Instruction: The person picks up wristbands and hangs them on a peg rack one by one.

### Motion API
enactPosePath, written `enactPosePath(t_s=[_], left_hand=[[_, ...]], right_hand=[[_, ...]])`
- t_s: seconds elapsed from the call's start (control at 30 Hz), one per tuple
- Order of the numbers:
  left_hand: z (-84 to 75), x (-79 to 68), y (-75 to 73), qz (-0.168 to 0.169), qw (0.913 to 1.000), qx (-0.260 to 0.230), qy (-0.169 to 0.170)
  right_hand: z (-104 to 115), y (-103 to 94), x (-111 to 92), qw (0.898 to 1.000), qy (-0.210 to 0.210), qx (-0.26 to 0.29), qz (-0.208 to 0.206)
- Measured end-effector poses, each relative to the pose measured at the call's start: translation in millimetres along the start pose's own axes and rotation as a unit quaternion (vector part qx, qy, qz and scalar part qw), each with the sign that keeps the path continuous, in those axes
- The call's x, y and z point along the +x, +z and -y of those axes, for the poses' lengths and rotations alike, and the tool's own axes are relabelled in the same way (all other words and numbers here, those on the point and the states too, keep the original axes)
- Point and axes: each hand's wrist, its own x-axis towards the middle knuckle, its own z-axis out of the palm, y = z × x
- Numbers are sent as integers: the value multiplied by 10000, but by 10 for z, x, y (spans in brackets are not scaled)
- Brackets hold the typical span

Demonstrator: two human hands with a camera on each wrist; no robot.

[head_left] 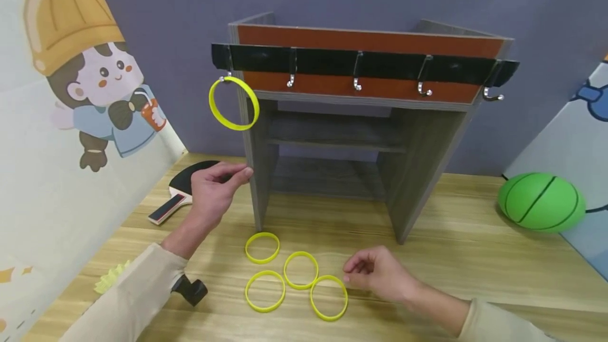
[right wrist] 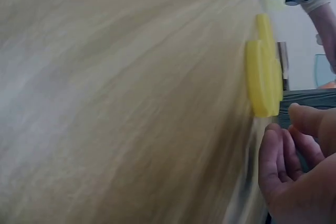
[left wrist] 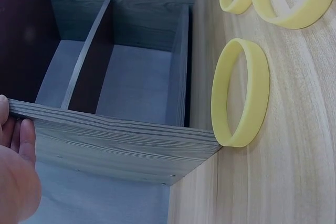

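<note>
My left hand (head_left: 212, 192) is beside the front left edge of the grey wooden rack (head_left: 427, 146), its fingertips right at the side panel and no ring in it. Above it, a yellow ring (head_left: 254, 107) hangs from the leftmost hook on the black strip (head_left: 328, 62). Several more yellow rings lie on the table before the rack, including one yellow ring (left wrist: 260, 87) near the panel's foot in the left wrist view. My right hand (head_left: 382, 274), fingers loosely bent and holding nothing, hovers just right of the nearest ring (head_left: 346, 305).
Several silver hooks, such as one hook (head_left: 357, 86) mid-strip, carry nothing. A table tennis paddle (head_left: 166, 210) lies behind my left wrist. A green ball (head_left: 541, 202) sits at the right. Near my left sleeve is a spiky yellow object (head_left: 111, 277).
</note>
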Motion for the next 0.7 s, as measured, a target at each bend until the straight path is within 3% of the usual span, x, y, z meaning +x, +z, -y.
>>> enactPosePath(t_s=[0.37,0.7], left_hand=[[10,-6,18,-68,10000,-25,-16],[14,-4,15,-38,9999,-81,115]], right_hand=[[-73,58,32,9991,314,89,254],[-104,106,71,9993,-43,6,362]])
